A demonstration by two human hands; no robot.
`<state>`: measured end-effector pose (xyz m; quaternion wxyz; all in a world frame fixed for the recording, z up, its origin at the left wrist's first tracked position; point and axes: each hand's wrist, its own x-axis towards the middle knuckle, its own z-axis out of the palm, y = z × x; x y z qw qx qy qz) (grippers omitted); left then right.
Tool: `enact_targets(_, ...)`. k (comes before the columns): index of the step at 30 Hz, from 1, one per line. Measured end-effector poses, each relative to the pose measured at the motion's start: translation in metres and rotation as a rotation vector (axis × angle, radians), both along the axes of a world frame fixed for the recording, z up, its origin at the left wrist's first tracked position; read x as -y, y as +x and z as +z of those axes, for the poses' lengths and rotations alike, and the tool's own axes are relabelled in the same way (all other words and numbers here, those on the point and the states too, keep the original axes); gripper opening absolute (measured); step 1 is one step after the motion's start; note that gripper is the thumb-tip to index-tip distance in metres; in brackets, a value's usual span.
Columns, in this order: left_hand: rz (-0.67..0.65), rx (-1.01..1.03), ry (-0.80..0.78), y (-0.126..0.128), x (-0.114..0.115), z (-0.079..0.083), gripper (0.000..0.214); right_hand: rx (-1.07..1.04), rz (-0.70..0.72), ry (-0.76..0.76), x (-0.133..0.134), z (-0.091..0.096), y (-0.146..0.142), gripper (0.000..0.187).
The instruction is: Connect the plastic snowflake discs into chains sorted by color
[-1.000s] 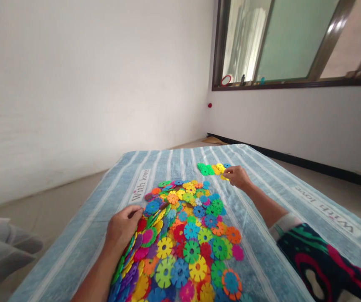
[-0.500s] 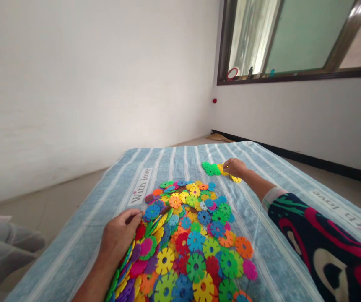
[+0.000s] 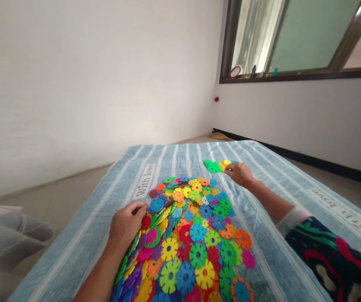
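A big heap of flat, notched plastic discs (image 3: 193,239) in many colours lies on a blue striped blanket (image 3: 268,184). My left hand (image 3: 126,224) rests on the heap's left edge with its fingers curled over the discs. My right hand (image 3: 239,173) reaches to the far side, where a small separate group of green and yellow discs (image 3: 215,166) lies. Its fingers are pinched at a yellow disc (image 3: 227,164) on the edge of that group. My right sleeve (image 3: 331,256) is dark with green and pink patterns.
The blanket carries the words "With love" (image 3: 144,186) near its left side. White walls stand behind, with a dark-framed window (image 3: 293,37) at the upper right and small objects on its sill. Bare floor lies left of the blanket.
My right hand has pulled back slightly from the small green and yellow group and sits at its right edge. My left hand has stayed on the heap. The camera shifted a little.
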<state>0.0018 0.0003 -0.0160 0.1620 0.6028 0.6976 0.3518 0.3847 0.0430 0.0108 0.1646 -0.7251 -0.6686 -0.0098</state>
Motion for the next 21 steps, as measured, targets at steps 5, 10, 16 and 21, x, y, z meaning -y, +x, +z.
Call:
enact_targets(5, 0.004, -0.004, -0.030, 0.002, 0.002, 0.003, 0.030, -0.213, 0.208, 0.026, 0.069, -0.016, -0.031, 0.023)
enact_targets(10, -0.032, 0.000, -0.007, 0.001, 0.000, 0.000, 0.030, -0.186, 0.398, 0.157, 0.112, -0.027, -0.055, 0.019)
enact_targets(16, -0.047, -0.011, 0.015, -0.001, -0.004, -0.005, 0.030, -0.143, 0.531, 0.189, 0.136, -0.033, -0.086, 0.022)
enact_targets(21, -0.057, -0.024, 0.032, -0.001, -0.002, -0.003, 0.030, -0.070, 0.583, 0.166, 0.161, -0.038, -0.121, 0.014)
